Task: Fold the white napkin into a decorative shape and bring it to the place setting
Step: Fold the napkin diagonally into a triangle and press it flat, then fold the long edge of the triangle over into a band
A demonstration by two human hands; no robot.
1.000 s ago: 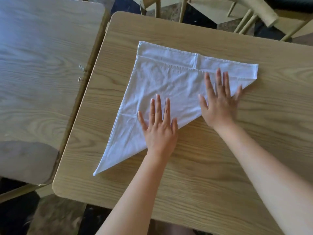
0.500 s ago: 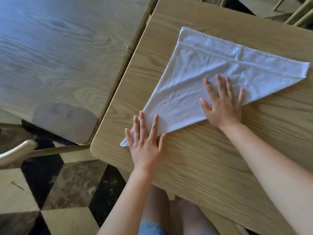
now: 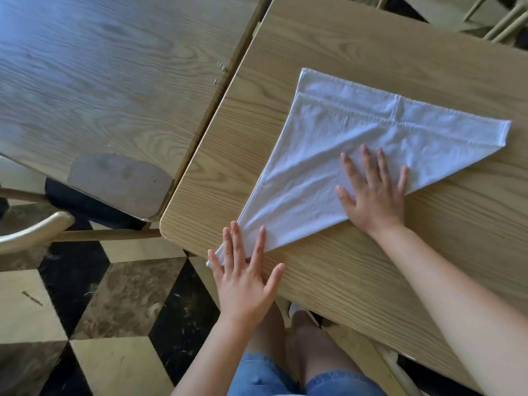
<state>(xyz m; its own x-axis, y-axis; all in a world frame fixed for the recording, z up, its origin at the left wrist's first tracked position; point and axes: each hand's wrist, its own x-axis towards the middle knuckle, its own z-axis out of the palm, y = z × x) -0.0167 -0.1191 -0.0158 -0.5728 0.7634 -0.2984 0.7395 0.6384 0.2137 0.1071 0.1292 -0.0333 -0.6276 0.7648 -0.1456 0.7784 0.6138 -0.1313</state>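
The white napkin point(image 3: 357, 144) lies folded into a triangle on a light wooden table point(image 3: 371, 38), its long folded edge running from the near left corner up to the right. My left hand point(image 3: 243, 275) lies flat with straight fingers on the napkin's near tip, at the table's front edge. My right hand point(image 3: 371, 192) presses flat, fingers spread, on the folded edge near the middle of the cloth. No place setting is in view.
A second wooden table point(image 3: 114, 81) butts against the left side, with a narrow gap between them. Chair parts stand at the left point(image 3: 31, 232) and far right point(image 3: 503, 21). Below the table edge are a chequered floor point(image 3: 114, 310) and my knees in denim shorts point(image 3: 285, 375).
My left hand has slid down the folded edge from the napkin's middle to its near tip, smoothing it. My right hand has stayed pressed on the cloth. The view has swung left.
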